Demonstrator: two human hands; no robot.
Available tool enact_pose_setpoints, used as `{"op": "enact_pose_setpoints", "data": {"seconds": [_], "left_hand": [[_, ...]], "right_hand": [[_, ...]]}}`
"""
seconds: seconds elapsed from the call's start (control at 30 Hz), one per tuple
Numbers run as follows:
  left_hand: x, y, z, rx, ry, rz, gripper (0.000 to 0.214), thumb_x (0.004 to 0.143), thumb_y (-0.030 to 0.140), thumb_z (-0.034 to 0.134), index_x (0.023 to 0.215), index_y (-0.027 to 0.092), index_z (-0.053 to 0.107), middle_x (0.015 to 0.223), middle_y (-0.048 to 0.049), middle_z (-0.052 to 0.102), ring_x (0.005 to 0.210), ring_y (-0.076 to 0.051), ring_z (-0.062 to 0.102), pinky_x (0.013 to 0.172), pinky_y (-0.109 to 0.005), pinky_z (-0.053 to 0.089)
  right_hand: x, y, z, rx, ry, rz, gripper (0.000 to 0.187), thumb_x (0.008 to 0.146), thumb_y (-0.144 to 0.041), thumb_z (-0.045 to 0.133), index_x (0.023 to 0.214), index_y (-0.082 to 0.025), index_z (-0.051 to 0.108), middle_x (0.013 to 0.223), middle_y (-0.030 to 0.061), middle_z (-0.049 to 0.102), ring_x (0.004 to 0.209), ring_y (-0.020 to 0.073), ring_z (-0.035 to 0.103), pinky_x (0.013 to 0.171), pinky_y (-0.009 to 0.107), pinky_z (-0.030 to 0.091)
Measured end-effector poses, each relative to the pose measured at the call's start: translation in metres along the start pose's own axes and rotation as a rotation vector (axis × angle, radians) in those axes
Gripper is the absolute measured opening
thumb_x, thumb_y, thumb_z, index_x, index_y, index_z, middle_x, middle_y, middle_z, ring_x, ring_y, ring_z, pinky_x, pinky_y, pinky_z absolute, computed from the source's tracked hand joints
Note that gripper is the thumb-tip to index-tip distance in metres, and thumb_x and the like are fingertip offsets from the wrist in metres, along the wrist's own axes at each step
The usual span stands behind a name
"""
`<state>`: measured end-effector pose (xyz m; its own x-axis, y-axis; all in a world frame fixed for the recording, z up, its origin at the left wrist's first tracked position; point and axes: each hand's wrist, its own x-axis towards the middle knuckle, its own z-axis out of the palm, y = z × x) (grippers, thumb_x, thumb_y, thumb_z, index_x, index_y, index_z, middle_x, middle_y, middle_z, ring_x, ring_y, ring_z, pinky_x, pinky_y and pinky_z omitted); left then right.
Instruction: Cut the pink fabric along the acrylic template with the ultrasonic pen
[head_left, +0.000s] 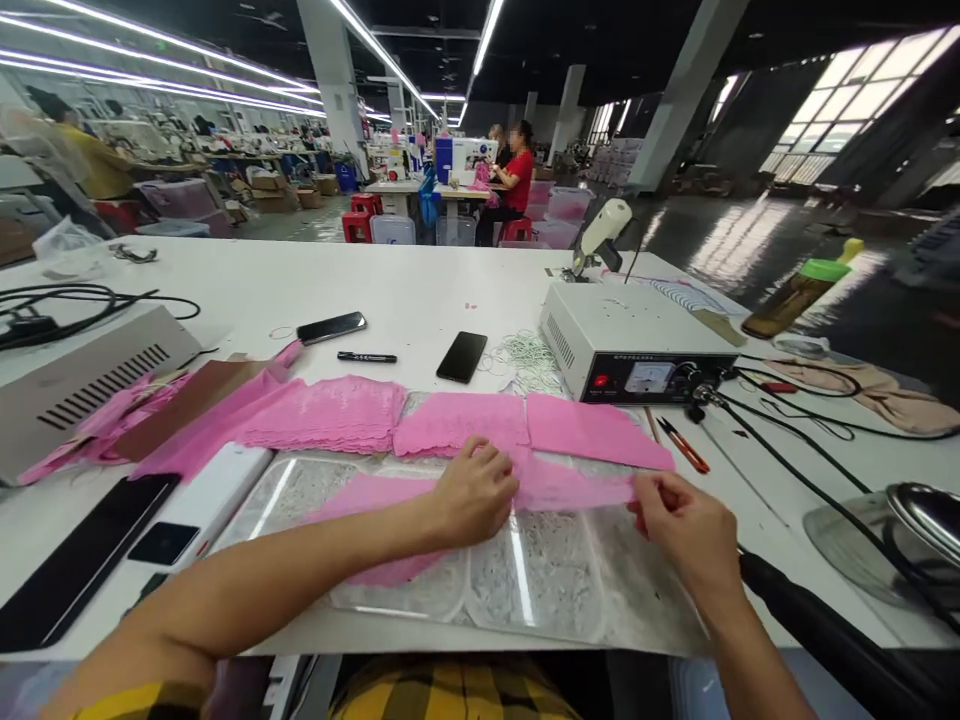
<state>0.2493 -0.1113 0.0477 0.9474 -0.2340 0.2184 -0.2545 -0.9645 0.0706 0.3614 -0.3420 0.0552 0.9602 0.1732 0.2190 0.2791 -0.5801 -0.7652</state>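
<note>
The white tabletop [427,285] is covered along its near edge by clear plastic panels [495,595]. Beyond them, a black smartphone [462,357] and a black marker [367,357] are laid flat. At right, a metal control box [645,318] is set beside tangled pale thread [529,352]; orange-handled snips [683,445] are placed near it.

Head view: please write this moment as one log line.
left hand: on pink cloth | right hand: pinching its end | cloth: spread between hands | pink stacks: beyond hands
</note>
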Motion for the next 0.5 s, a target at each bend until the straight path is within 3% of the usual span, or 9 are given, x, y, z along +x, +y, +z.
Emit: {"op": "enact_pose_setpoints", "data": {"seconds": [0.17,0.3,0.4,0.5], "left_hand": [[-0.031,0.022,0.011,0.022,-0.057,0.254,0.009,0.086,0.015,0.054,0.085,0.015,0.063,0.087,-0.0061,0.064,0.084,-0.02,0.054,0.103,-0.042,0.036],[-0.04,0.026,0.008,0.022,-0.082,0.339,0.011,0.084,0.012,0.054,0.091,0.015,0.062,0.089,-0.0063,0.063,0.082,-0.02,0.054,0.105,-0.043,0.034],[-0.037,0.024,-0.001,-0.093,-0.187,0.266,0.015,0.081,0.011,0.056,0.093,0.016,0.064,0.095,-0.0073,0.066,0.088,-0.021,0.058,0.105,-0.043,0.035],[-0.013,0.014,-0.008,-0.185,-0.255,0.089,0.018,0.086,0.009,0.052,0.094,0.015,0.067,0.102,-0.0085,0.068,0.094,-0.022,0.062,0.096,-0.041,0.044]], "right_hand": [[-0.033,0.041,-0.007,-0.198,-0.08,0.019,0.03,0.069,-0.044,0.052,0.047,-0.024,0.047,0.043,-0.0012,0.048,0.042,0.0133,0.039,0.048,0.028,0.029],[-0.043,0.062,-0.02,-0.422,-0.161,0.022,0.029,0.075,-0.043,0.048,0.052,-0.025,0.048,0.047,-0.0001,0.053,0.042,0.0149,0.041,0.046,0.028,0.03],[-0.049,0.069,-0.028,-0.466,-0.142,0.001,0.025,0.077,-0.046,0.05,0.064,-0.026,0.056,0.052,-0.0006,0.058,0.042,0.0165,0.049,0.045,0.028,0.032],[-0.047,0.062,-0.028,-0.378,-0.08,-0.067,0.027,0.078,-0.052,0.052,0.082,-0.027,0.06,0.058,-0.0019,0.061,0.047,0.0171,0.055,0.048,0.029,0.037]]}}
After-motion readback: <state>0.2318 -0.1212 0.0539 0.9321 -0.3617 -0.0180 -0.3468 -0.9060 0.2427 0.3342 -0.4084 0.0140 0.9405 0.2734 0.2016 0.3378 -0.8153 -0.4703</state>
